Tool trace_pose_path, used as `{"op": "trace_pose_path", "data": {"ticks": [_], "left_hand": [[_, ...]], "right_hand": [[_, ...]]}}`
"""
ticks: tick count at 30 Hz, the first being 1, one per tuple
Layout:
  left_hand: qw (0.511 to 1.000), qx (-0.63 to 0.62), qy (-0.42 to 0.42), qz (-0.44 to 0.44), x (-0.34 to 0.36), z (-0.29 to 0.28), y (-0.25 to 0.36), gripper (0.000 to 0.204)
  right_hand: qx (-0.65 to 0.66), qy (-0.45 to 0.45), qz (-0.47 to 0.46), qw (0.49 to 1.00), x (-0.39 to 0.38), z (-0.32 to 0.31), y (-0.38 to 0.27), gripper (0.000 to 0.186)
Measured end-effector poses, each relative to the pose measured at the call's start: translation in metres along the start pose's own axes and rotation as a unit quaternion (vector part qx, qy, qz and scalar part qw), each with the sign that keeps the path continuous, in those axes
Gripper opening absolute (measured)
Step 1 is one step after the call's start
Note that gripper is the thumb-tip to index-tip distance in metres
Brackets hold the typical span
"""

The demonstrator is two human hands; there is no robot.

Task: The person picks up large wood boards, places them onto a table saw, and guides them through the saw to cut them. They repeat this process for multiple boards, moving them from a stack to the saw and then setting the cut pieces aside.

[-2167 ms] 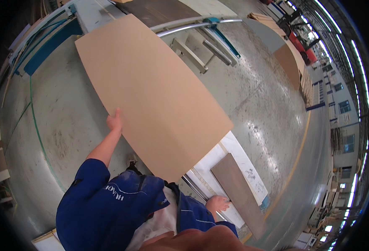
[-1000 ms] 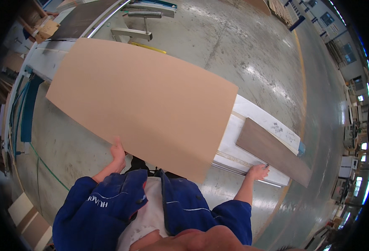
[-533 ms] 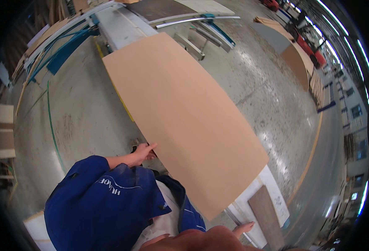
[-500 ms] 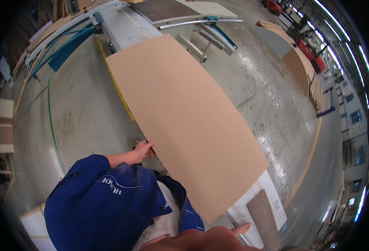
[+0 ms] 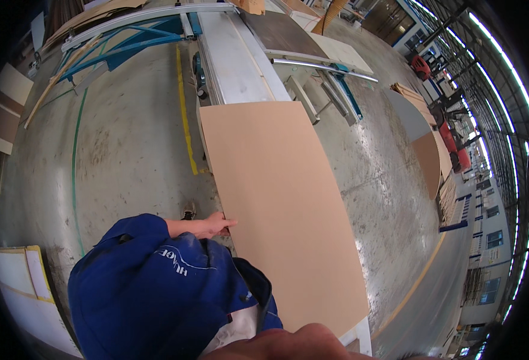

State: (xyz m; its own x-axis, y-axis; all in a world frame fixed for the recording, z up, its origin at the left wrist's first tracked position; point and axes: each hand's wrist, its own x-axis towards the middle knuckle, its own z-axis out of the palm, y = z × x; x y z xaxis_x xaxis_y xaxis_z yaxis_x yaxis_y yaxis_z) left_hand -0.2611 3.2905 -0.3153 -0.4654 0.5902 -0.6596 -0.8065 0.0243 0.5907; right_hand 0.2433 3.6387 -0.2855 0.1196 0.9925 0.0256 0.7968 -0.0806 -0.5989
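A large, flat brown fibreboard panel [image 5: 288, 210] stretches from beside my body toward the far side. Its far end meets the long grey metal table [image 5: 234, 57] of a panel saw. My left hand [image 5: 218, 224] grips the panel's left edge, thumb on top and the other fingers underneath, mostly hidden. My blue sleeve [image 5: 138, 231] ends above that forearm. My right hand is out of view.
A teal support frame [image 5: 135, 45] juts left from the saw. To its right are a dark board [image 5: 282, 33] and a metal rail [image 5: 327, 69]. Sheets [image 5: 426, 159] and a red forklift [image 5: 453, 141] stand far right. Pale panels [image 5: 21, 276] stand lower left.
The panel has turned to lie more in line with the saw table, and its far edge sits lower in view. My left hand keeps its grip. My right hand has left the view.
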Motion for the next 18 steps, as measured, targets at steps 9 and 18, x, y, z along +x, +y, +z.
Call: {"op": "trace_pose_path", "data": {"ticks": [9, 18], "left_hand": [[0.987, 0.024, 0.145, 0.06, 0.029, -0.067, 0.059, 0.022], [0.744, 0.336, 0.486, 0.312, 0.097, -0.117, 0.222, 0.065]], "right_hand": [[0.035, -0.083, -0.065, 0.994, -0.059, 0.031, -0.102, 0.031], [0.057, -0.209, -0.072, 0.974, -0.149, 0.101, -0.198, 0.028]]}}
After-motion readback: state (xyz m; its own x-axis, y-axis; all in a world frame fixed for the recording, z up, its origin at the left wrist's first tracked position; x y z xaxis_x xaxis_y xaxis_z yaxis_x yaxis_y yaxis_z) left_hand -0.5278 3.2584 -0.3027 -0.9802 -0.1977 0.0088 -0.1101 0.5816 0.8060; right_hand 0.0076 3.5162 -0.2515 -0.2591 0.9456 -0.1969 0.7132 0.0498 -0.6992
